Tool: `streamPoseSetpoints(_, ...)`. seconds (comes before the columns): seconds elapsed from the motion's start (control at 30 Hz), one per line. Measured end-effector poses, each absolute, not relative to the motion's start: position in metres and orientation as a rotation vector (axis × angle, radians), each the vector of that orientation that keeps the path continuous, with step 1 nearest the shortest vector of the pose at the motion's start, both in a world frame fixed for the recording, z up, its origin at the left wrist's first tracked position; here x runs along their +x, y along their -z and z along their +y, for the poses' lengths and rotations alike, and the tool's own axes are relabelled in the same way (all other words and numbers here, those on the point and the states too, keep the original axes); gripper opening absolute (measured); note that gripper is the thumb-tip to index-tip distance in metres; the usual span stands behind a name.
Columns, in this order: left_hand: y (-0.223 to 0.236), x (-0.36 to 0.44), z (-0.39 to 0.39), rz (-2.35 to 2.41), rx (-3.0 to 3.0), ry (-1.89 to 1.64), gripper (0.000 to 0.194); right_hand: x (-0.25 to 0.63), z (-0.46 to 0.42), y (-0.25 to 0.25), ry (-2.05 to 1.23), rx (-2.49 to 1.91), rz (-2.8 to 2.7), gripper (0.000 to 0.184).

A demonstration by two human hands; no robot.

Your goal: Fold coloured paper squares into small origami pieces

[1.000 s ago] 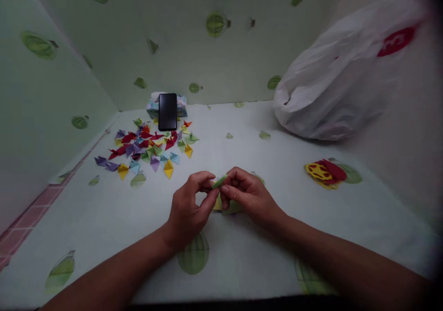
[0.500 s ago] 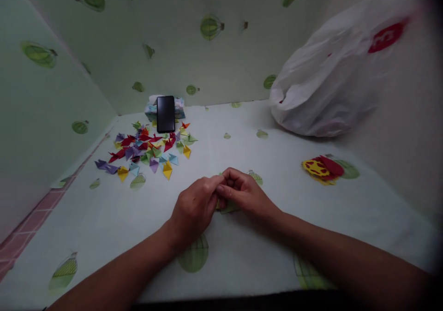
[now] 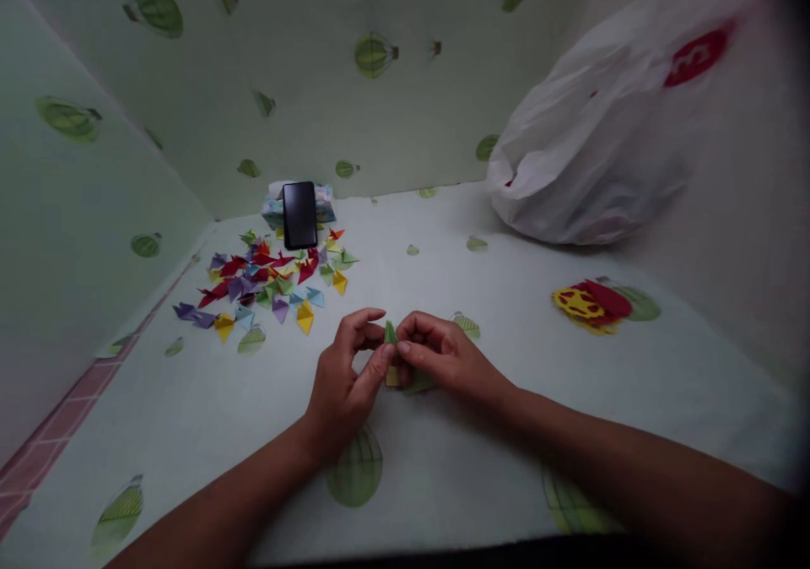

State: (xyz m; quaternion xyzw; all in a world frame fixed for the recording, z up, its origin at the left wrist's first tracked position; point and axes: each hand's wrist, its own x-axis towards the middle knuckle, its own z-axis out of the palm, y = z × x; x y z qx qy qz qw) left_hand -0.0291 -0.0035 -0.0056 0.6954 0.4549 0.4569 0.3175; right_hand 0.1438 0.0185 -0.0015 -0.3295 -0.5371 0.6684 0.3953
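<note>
A small piece of folded green paper (image 3: 391, 333), pointed at the top, stands between my hands above the tabletop. My left hand (image 3: 347, 366) holds its lower left with the thumb, the index finger raised off it. From the other side, my right hand (image 3: 443, 349) pinches the paper between thumb and curled fingers. Below the fingers, yellow paper (image 3: 392, 377) and some green paper (image 3: 418, 383) show in part; my right hand covers much of them. A heap of small folded paper birds (image 3: 266, 278) in several colours lies beyond my left hand.
A black phone (image 3: 299, 215) leans on a tissue box (image 3: 325, 204) behind the heap. At the back right stands a large white plastic bag (image 3: 582, 155). Red and yellow cut-paper pieces (image 3: 591, 306) lie on the right of the balloon-patterned cloth (image 3: 443, 459).
My left fingers have opened from around the paper and drawn a little left, so the green folded tip now shows. My right hand stays nearly in place. The view has shifted slightly.
</note>
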Motion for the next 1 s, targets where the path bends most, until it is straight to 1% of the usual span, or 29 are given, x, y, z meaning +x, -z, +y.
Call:
streamPoseSetpoints(0.23,0.002,-0.028,-0.003,1.103,1.525,-1.225,0.022,0.145,0.017,0.002,-1.684,-0.831,-1.387,0.021)
streamPoseSetpoints(0.57,0.002,-0.026,-0.001,1.126,1.316,-1.257,0.023,0.143,0.017,0.002,-1.641,-0.859,-1.405,0.020)
streamPoseSetpoints(0.73,-0.002,-0.027,0.000,1.193,1.347,-1.198,0.014,0.144,0.017,0.003,-1.589,-0.873,-1.460,0.020)
streamPoseSetpoints(0.87,-0.004,-0.028,0.001,1.205,1.389,-1.178,0.020,0.144,0.016,0.001,-1.542,-0.865,-1.519,0.018)
streamPoseSetpoints(1.0,-0.005,-0.027,0.001,1.222,1.375,-1.184,0.015,0.145,0.016,0.001,-1.487,-0.875,-1.573,0.015)
